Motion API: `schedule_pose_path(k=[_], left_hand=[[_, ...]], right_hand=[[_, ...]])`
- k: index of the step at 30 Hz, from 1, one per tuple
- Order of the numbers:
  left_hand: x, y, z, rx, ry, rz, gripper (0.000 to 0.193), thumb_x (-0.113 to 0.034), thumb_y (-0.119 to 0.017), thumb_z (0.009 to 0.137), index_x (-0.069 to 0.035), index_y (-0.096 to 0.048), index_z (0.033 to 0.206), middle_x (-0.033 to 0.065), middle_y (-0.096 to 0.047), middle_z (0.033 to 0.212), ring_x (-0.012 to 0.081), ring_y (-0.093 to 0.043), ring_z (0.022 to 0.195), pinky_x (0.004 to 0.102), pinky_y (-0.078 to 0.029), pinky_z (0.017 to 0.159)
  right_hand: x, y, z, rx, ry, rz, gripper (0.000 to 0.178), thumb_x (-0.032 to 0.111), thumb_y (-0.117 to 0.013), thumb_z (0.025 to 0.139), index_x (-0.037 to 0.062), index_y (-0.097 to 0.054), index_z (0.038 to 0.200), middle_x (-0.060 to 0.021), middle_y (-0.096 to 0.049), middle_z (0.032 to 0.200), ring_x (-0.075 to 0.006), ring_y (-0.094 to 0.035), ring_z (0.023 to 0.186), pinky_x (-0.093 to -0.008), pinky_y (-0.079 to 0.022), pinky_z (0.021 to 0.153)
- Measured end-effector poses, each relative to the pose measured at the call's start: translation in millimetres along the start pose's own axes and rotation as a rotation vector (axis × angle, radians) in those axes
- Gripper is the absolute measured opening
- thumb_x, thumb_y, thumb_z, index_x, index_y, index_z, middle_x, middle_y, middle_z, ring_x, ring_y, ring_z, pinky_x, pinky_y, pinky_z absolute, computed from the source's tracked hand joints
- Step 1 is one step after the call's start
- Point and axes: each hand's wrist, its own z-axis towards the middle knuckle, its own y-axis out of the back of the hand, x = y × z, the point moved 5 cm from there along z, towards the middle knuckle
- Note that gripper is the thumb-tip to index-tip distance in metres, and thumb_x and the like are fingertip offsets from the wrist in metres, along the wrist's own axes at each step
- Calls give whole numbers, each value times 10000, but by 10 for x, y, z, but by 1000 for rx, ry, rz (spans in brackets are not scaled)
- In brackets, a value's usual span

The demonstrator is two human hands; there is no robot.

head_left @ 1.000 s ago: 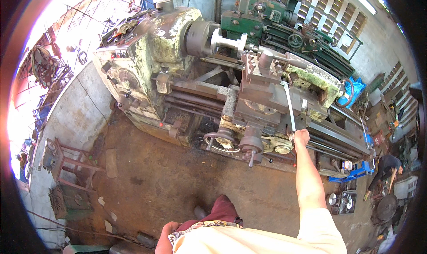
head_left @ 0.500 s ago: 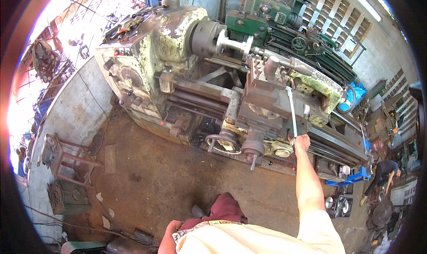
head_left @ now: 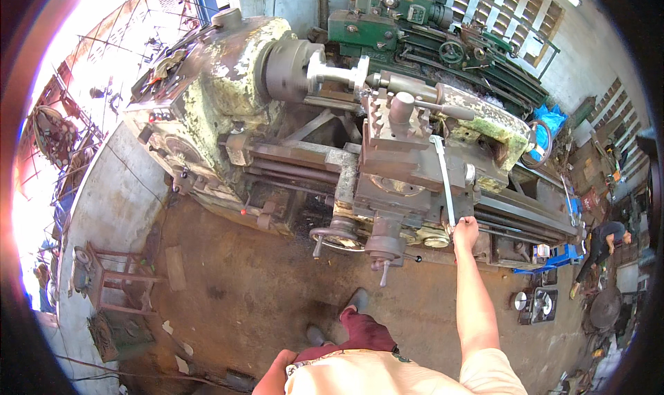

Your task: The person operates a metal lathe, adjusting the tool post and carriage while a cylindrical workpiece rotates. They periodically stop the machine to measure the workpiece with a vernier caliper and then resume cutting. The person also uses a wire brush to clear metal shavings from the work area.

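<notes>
My right hand [head_left: 465,233] reaches out to the front of a large worn lathe [head_left: 228,63]. Its fingers are closed at the lower end of a long, flat silver tool [head_left: 445,181] with a wider angled head, which slants across the carriage beside the tool post [head_left: 401,111]. Whether they grip that tool or a control behind it is hidden. My left hand [head_left: 282,360] is down at my waist, against the maroon trousers [head_left: 363,333], its fingers mostly out of sight. A flanged metal workpiece [head_left: 339,73] sits between the chuck [head_left: 289,69] and the tailstock [head_left: 477,115].
Handwheels [head_left: 337,238] and a crank handle [head_left: 384,274] jut from the carriage toward me. A green lathe [head_left: 373,32] stands behind. On the left is a low metal-framed stand [head_left: 124,277]. At far right, another person [head_left: 600,246] bends over near a tray of parts [head_left: 538,305].
My view has shifted, so the lathe sits further left and looks slightly nearer. My right hand keeps its place by the silver tool. The chuck looks more blurred, and my shoes now show.
</notes>
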Motion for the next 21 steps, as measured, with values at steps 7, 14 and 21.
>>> schedule_pose_path(k=[7,14,21], left_hand=[[-660,1154,-46,-63,308,-481,403,-373,-619,902,12,-729,943,118,-715,832,239,-673,695,399,-543,615],[-1267,2194,-145,-267,223,-658,438,-413,-610,922,8,-730,922,106,-716,802,216,-657,606,359,-548,568],[-838,2409,111,-250,216,-394,406,-407,-573,905,-41,-741,953,149,-710,848,243,-682,668,394,-563,610]], right_hand=[[124,79,-103,-7,86,69,157,160,-597,903,4,-603,890,-184,-658,791,-335,-650,744,-421,-489,699],[-108,-7,-51,92,46,191,170,174,-601,908,5,-613,920,-158,-654,834,-266,-632,775,-384,-484,733],[-204,-167,-11,228,-5,387,159,127,-569,909,-25,-596,945,-161,-619,836,-287,-587,771,-433,-471,764]])
